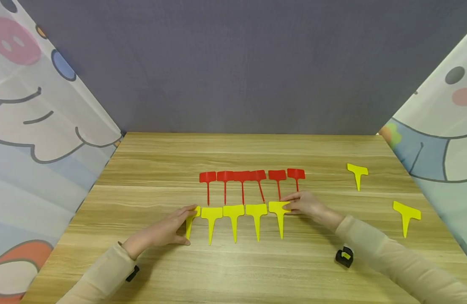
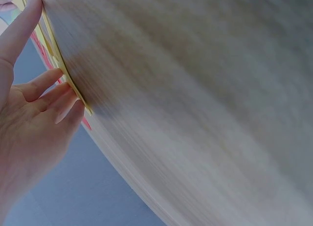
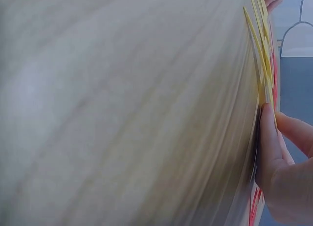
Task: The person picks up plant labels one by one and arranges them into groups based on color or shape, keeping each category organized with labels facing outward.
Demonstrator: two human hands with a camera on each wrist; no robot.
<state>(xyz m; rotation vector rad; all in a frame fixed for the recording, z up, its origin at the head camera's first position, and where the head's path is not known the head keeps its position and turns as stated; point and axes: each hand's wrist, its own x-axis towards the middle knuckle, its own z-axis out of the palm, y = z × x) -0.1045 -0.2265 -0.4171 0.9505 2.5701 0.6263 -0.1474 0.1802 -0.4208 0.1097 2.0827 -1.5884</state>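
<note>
T-shaped plastic plant labels lie in two rows on the wooden table. My left hand (image 1: 165, 230) rests at the leftmost yellow plant label (image 1: 189, 223), partly covering its head. In the left wrist view, the fingers (image 2: 48, 96) touch one end of it and the thumb reaches toward the other. At the row's right end, my right hand (image 1: 310, 206) pinches the head of another yellow plant label (image 1: 281, 219) between thumb and finger. That label (image 3: 254, 37) tilts up off the tabletop in the right wrist view. Several yellow labels (image 1: 233, 211) lie between the hands.
Just beyond the yellow row runs a row of red plant labels (image 1: 242, 176), some overlapping. Two loose yellow labels lie to the right, one farther back (image 1: 358, 173) and one nearer (image 1: 406, 215). A small black object (image 1: 344, 257) sits by the right sleeve. A grey panel (image 1: 248, 71) stands behind the table.
</note>
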